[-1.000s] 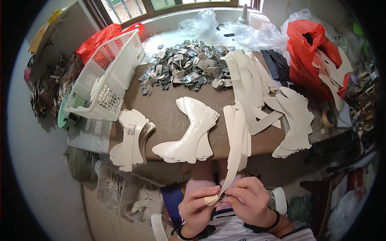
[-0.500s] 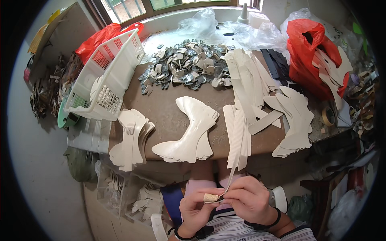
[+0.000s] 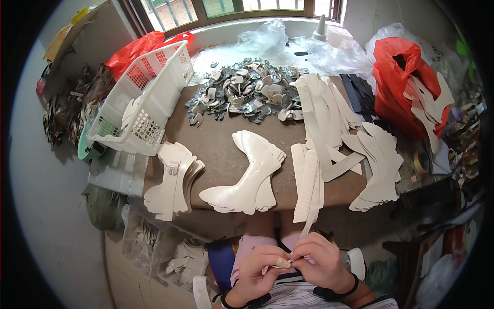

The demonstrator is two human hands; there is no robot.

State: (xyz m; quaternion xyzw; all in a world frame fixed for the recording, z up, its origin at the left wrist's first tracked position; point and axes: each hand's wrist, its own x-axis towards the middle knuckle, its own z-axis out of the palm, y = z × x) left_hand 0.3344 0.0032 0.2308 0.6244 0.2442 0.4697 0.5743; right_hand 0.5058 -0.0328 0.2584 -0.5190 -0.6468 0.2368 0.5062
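Note:
Over my lap, both hands work close together on a narrow off-white strap. Its far part rises from my fingers toward the table's front edge, beside a bundle of similar straps. My right hand pinches the strap near its lower end. The fingers of my left hand are pinched at that same end, and a pale yellowish wrap covers one fingertip. What exactly sits between the fingertips is too small and partly hidden. A stack of cream, boot-shaped pieces lies on the table ahead.
More cream cut pieces are stacked left and right. Behind lies a heap of metal-and-cream buckle pieces. A white plastic basket stands left, a red bag right. Crates with scraps sit below the table.
The strap has been drawn lower, with less of it showing between the table edge and my hands. My hands stay pinched together, and the whole view has shifted slightly.

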